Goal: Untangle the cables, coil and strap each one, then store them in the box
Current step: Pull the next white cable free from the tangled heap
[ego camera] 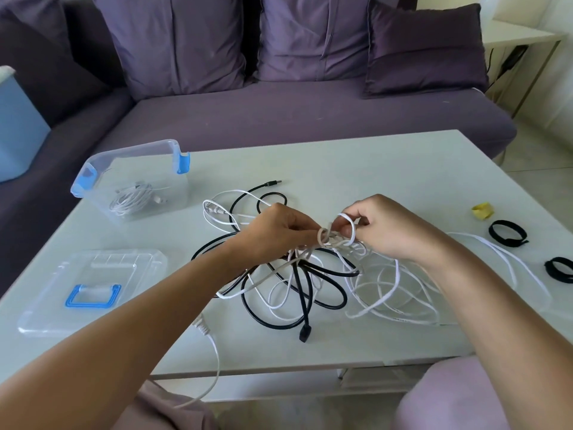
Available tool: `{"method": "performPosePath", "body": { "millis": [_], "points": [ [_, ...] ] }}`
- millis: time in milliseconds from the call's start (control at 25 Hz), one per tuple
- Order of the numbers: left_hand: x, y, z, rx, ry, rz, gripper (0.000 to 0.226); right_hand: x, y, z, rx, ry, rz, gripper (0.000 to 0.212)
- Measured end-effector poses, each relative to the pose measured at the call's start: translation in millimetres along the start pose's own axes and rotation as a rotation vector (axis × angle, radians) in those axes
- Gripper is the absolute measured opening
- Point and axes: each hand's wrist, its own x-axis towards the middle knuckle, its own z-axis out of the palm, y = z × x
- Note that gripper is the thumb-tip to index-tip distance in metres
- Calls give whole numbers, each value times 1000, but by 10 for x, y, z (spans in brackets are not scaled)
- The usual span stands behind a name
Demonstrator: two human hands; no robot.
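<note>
Head camera, looking down: pinching a white knot [327, 238] with the left hand [273, 231], fingers curled tight on its left side. Gripping a small loop of the same white cord with the right hand [384, 228], thumb and fingers closed round it, right up against the knot. Holding that knot just above the middle of the table [387, 169]. Underneath, spread on the tabletop: a black cable [300, 287] looping through thin white cables [397, 274], black plug end toward the near edge. Trailing off that near edge toward the lap, one more white lead [214, 352]. Far left: a clear box [176, 197] with blue clips, open, with a coiled white cable [130, 200] inside. Near left, lying flat: the clear lid [55, 305] with its blue handle. Out right, well apart from the cables: a black strap [508, 232] curled in a ring, a second strap [559, 270] nearer, and a small yellow strip [482, 211] beyond. Behind it all, a purple sofa [279, 113] with cushions.
</note>
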Motion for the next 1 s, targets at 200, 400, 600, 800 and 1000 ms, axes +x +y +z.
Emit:
{"method": "performPosePath", "body": {
  "millis": [200,400,600,800,1000],
  "points": [
    [44,-74,-51,-485,-305,-144,19,24,-39,9,63,-19,-28,20],
    [72,-161,-114,-679,-564,-193,19,-15,-136,34,121,3,-99,25],
    [89,-201,-102,-698,-682,-168,27,-43,-198,30,92,-3,-221,30],
    [140,-218,-67,-562,-608,-170,14,-25,-126,9,27,67,-252,24],
    [113,-143,-140,-354,-424,-105,23,19,-76,-41,-47,102,-222,26]
  ]
}}
